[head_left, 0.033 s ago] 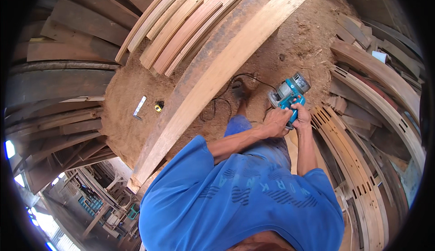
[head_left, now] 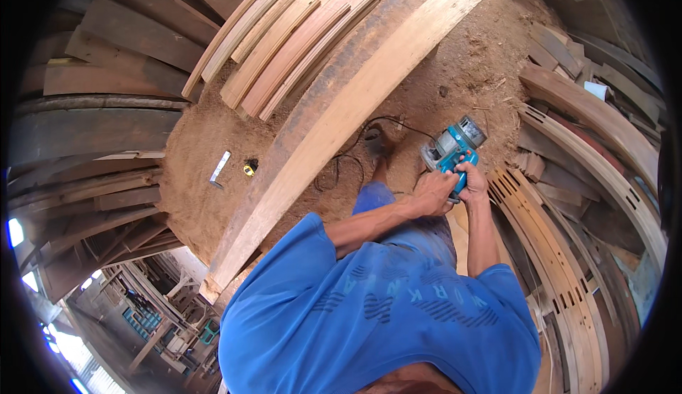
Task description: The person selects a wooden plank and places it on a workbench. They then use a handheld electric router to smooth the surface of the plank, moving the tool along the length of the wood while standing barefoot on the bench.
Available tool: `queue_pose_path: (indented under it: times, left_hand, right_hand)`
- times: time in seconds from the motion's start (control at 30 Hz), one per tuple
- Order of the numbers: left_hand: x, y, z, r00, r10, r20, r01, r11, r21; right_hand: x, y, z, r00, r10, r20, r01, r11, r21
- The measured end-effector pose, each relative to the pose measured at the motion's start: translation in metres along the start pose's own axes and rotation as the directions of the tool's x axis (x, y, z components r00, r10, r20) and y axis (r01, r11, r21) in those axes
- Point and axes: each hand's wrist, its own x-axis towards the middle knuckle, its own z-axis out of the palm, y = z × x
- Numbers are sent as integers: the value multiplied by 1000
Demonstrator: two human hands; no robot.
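Observation:
Both my hands are on a teal and grey hand-held router (head_left: 455, 140), which is tilted on its side in front of my body, its motor end pointing away to the right. My left hand (head_left: 432, 193) is closed at the near part of the tool, its fingers partly hidden. Around the teal handle, my right hand (head_left: 474, 183) is wrapped, thumb and fingers bent. A black cord (head_left: 393, 117) runs from the router down to the sawdust-covered ground. To the left of the tool, a long pale wooden beam (head_left: 355, 120) slants across the view, apart from my hands.
On the sawdust left of the beam lie a white-handled tool (head_left: 221, 167) and a yellow and black tape measure (head_left: 250, 168). Several profiled boards (head_left: 288, 49) lie farther off. Slotted timbers (head_left: 550, 241) stand close on the right. Stacked planks (head_left: 92, 135) line the left.

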Motion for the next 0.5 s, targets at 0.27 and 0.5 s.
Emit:
queue_pose_path:
  times: [0.27, 0.5]
  left_hand:
    - [-16, -3, -2, 985, -26, 172, 55, 985, -164]
    - [-67, -45, -7, 813, -71, 578, 268, 927, -264]
  right_hand:
    - [75, 7, -56, 988, 156, 17, -143, 940, -310]
    - [68, -19, -25, 988, -148, 40, 151, 985, -89]
